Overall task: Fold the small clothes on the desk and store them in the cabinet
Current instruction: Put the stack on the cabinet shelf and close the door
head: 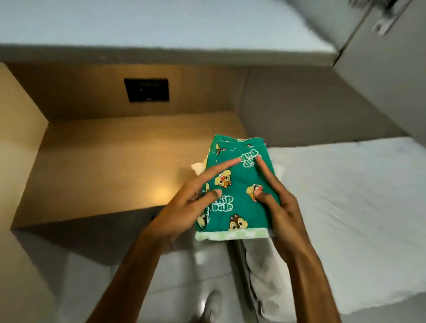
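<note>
You hold the folded green garment (pixel 240 189) (it has cartoon chipmunks and white letters printed on it) between both hands, in the air in front of the wooden cabinet compartment (pixel 100 157) and above the white shelf surface (pixel 356 210). Your left hand (pixel 190 205) grips its left edge with the thumb on top and the index finger stretched over the cloth, and your right hand (pixel 279 210) grips its right edge in the same way. Under it a pale green checked layer (pixel 231 235) shows at the near edge.
</note>
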